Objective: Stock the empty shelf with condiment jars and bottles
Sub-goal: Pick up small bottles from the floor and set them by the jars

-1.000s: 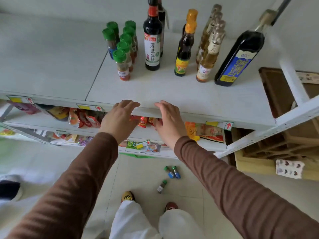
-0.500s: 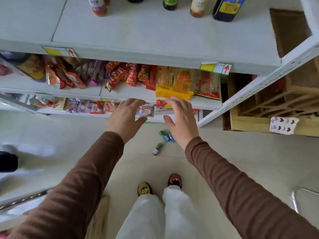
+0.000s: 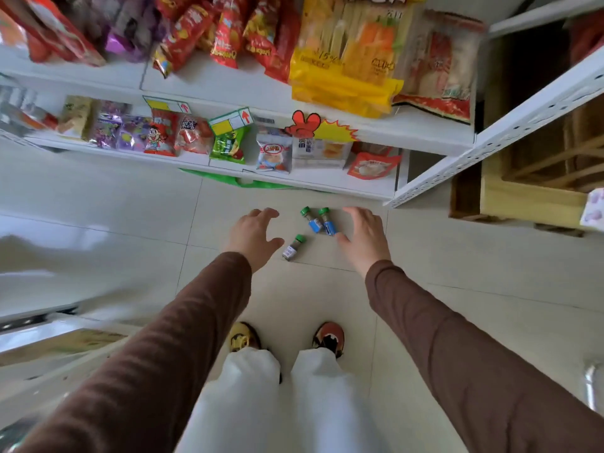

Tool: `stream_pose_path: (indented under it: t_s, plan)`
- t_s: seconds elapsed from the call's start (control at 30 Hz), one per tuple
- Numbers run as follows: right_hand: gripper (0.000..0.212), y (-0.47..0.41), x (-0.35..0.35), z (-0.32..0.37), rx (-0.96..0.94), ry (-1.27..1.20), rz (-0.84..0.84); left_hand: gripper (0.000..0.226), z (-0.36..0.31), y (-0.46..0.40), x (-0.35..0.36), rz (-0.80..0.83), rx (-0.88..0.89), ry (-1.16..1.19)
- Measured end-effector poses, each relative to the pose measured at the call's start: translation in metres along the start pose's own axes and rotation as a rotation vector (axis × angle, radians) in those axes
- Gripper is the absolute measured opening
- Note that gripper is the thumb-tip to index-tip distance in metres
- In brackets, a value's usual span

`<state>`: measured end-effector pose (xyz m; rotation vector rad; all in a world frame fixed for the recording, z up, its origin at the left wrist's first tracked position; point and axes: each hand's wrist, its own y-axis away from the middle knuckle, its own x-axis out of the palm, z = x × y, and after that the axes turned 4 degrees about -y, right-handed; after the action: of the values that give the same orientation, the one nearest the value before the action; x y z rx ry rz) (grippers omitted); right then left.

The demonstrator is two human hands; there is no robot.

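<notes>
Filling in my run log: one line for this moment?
phase: reaching down | left hand: open, empty | right hand: open, empty | three green-capped jars: lying on floor between hands

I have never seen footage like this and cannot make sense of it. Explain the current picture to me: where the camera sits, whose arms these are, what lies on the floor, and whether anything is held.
There is no machine here. A person wears a wide-angle camera on the head, so the picture looks forward and down along their own brown-sleeved arms to their feet.

The left hand and the right hand reach toward the tiled floor with fingers spread. Neither holds anything.

Between the hands lie three small green-capped jars, all on their sides. Two blue-label jars lie side by side close to the right hand. The grey-label jar lies apart from them, nearer the left hand.

Behind them stands a white shelf unit filled with snack packets and large yellow bags. These jars seem to be the next stock to pick up.
</notes>
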<state>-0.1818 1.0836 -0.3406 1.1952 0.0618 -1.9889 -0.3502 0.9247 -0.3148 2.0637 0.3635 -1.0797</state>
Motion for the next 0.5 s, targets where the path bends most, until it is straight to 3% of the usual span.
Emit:
stream_pose_path:
  t_s: [0.23,0.5]
  plan:
    - [0.055,-0.062,0.115,-0.106,0.131,0.041,0.112,0.054,0.054,-0.082,0.145,0.104,-0.067,-0.006]
    - [0.058,-0.146,0.233,-0.202,0.165,0.034,0.119,0.056,0.111,-0.182,0.282,0.147,-0.101,-0.010]
